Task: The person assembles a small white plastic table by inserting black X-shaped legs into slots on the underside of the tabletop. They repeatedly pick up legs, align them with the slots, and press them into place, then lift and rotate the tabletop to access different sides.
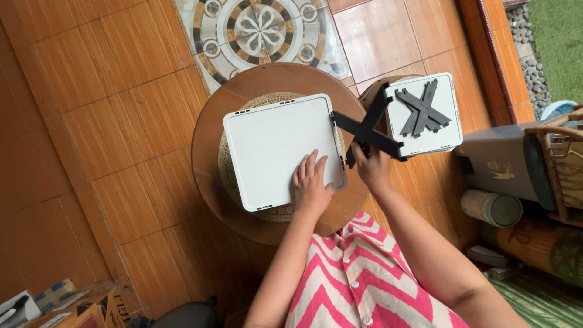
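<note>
Flat under the left hand (pixel 311 185), fingers spread and palm pressed on its near right corner: a white square panel (pixel 276 149), lying on a woven mat (pixel 229 173) on the round wooden tabletop (pixel 209 127). Beside it, right hand (pixel 371 167) clenched around a black X-shaped bracket (pixel 367 130), lifted just above the panel's right edge. Beyond that hand, another white panel (pixel 446 130) carrying more black X-shaped pieces (pixel 423 110).

Cardboard boxes (pixel 79 310) lie at the lower left corner of the floor, brown with printed panels (partly cut off by the edge). A grey bin (pixel 504 167) at right bears a small pale label (pixel 499 170).
</note>
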